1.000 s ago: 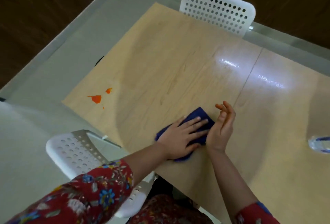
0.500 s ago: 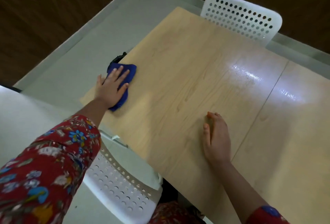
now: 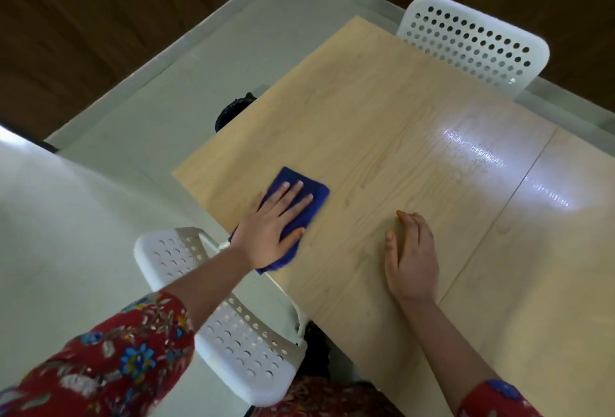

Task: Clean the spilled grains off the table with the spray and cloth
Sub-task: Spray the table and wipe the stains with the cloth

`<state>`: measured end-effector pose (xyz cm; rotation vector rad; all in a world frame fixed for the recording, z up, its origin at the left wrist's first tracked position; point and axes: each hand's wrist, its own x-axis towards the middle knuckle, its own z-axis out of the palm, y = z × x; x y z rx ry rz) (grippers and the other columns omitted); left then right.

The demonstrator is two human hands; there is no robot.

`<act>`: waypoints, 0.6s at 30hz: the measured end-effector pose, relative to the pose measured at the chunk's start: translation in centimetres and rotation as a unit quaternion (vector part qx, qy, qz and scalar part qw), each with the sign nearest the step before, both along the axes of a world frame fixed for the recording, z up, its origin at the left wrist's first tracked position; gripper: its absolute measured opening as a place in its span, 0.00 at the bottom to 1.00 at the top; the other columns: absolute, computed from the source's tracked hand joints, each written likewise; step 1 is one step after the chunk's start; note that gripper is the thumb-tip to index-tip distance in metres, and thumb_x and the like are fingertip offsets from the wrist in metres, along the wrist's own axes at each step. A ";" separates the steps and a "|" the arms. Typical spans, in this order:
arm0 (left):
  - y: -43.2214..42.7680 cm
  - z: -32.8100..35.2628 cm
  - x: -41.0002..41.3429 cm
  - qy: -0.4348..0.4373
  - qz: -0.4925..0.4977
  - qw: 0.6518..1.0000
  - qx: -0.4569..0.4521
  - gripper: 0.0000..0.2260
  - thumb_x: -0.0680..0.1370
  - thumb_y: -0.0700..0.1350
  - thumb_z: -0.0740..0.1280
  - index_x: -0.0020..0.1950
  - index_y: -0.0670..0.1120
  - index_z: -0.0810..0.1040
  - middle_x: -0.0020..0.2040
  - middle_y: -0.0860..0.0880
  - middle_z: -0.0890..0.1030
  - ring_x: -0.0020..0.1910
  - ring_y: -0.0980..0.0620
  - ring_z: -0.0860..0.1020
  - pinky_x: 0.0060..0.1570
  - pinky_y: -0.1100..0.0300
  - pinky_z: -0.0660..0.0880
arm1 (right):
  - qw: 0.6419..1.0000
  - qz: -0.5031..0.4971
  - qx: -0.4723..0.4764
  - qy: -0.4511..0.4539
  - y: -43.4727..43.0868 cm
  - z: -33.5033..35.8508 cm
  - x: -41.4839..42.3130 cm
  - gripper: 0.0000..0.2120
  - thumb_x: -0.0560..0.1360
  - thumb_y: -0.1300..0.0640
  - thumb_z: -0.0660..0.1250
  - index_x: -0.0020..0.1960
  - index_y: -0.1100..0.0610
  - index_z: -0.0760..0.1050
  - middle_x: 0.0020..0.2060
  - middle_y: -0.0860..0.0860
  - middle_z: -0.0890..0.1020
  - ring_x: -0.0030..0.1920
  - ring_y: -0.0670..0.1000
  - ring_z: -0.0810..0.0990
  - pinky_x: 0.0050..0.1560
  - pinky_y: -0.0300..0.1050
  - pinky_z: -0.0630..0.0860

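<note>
A dark blue cloth [image 3: 311, 195] lies flat on the light wooden table [image 3: 382, 123], close to its left corner and near edge. My left hand [image 3: 273, 228] presses down on the cloth with straight, spread fingers. My right hand [image 3: 411, 257] rests palm down on the bare wood to the right of the cloth, fingers relaxed and holding nothing. No grains or orange spill show on the table. The spray bottle is out of view.
A white perforated chair [image 3: 233, 316] stands at the table's near edge under my left arm. A second white chair [image 3: 476, 40] is at the far side. Something black [image 3: 233, 110] sits on the pale floor by the table's left edge.
My left hand has slid the cloth from the table's left edge back toward the near edge. The orange spill seen a second ago no longer shows. My right hand stays flat on the wood.
</note>
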<state>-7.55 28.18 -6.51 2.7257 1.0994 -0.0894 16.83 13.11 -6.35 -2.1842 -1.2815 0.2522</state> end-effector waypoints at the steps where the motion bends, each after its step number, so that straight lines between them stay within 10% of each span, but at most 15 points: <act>1: 0.9 0.2 -1.1 -0.009 -0.070 0.997 -0.013 0.26 0.81 0.61 0.49 0.79 0.58 0.50 0.80 0.55 0.46 0.79 0.52 0.47 0.75 0.49 0.49 | 1.000 0.000 0.000 0.001 0.0 -0.1 0.1 0.26 0.79 0.45 0.52 0.70 0.59 0.69 0.66 0.59 0.72 0.70 0.57 0.68 0.70 0.52 0.67; 5: 8.8 -0.3 -7.4 -0.024 0.068 0.997 0.025 0.26 0.80 0.60 0.51 0.78 0.54 0.58 0.79 0.49 0.57 0.77 0.46 0.56 0.72 0.43 0.60 | 1.000 -0.004 0.001 -0.006 0.0 -0.2 0.1 0.25 0.79 0.46 0.52 0.69 0.60 0.70 0.66 0.59 0.72 0.70 0.56 0.69 0.71 0.51 0.66; 10: 9.7 0.0 -6.4 0.001 0.289 0.957 0.008 0.27 0.82 0.59 0.51 0.80 0.55 0.49 0.80 0.50 0.48 0.79 0.48 0.48 0.74 0.45 0.50 | 0.999 -0.014 0.022 0.032 0.1 0.0 0.0 0.25 0.79 0.46 0.52 0.69 0.60 0.70 0.65 0.57 0.74 0.69 0.55 0.70 0.70 0.49 0.66; 18: -10.5 1.5 5.4 0.009 -0.111 0.992 -0.055 0.31 0.79 0.67 0.47 0.79 0.59 0.43 0.79 0.54 0.41 0.78 0.52 0.40 0.75 0.48 0.41 | 0.955 -0.058 0.142 0.252 -2.7 2.1 0.6 0.15 0.83 0.56 0.54 0.68 0.56 0.67 0.54 0.48 0.80 0.57 0.40 0.77 0.60 0.34 0.70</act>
